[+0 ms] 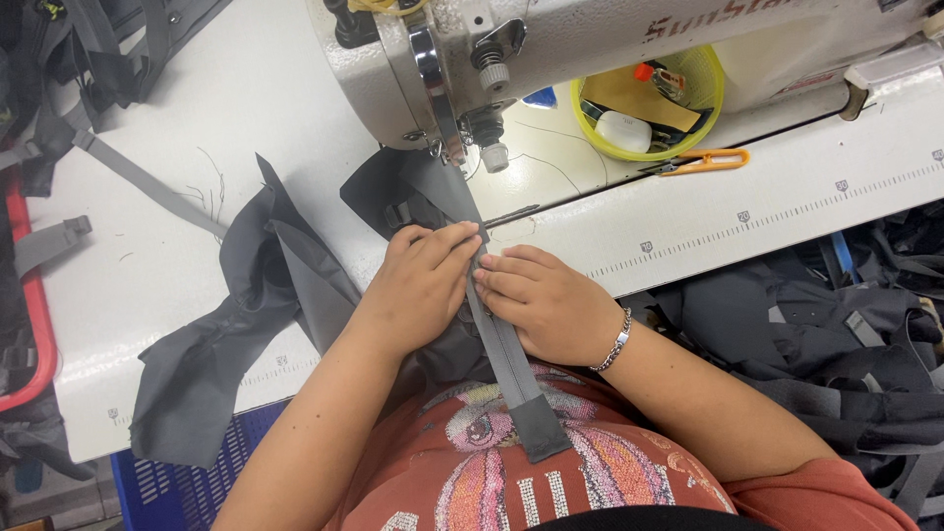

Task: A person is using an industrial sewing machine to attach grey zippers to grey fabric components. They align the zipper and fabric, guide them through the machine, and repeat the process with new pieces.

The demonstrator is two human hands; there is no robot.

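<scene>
Grey strap (500,339): a long flat band of grey webbing running from under the needle area of the sewing machine (551,49) down toward my chest; its free end, capped with a darker patch, lies over my orange shirt (551,472).
Left hand (418,285): laid palm down on the strap's left side, fingers (447,241) stretched forward and pressing strap and dark fabric flat — not closed around anything.
Right hand (546,300): laid palm down on the strap's right side, fingertips touching the strap edge and meeting my left fingers; flat, pressing, not clenched. A metal bracelet (615,342) sits on this wrist.
Dark fabric (246,315): a crumpled grey-black piece spread on the table (177,118) to my left, continuing under both hands and up beneath the machine head.
Sewing machine: cream body across the top of the view; the presser foot area (462,157) stands just beyond my fingertips.
Table: white top with a printed ruler strip (767,221) along the near edge on the right.
Yellow bowl (713,93): behind the machine arm, holding small items.
Orange-handled snips (703,160): on the table just in front of the bowl, well apart from my hands.
Loose straps (147,187): grey webbing lying on the table's far left.
Fabric pile (836,334): dark pieces heaped below the table edge on my right.
Blue crate (177,482): below the table at lower left — partly covered by the hanging fabric.
</scene>
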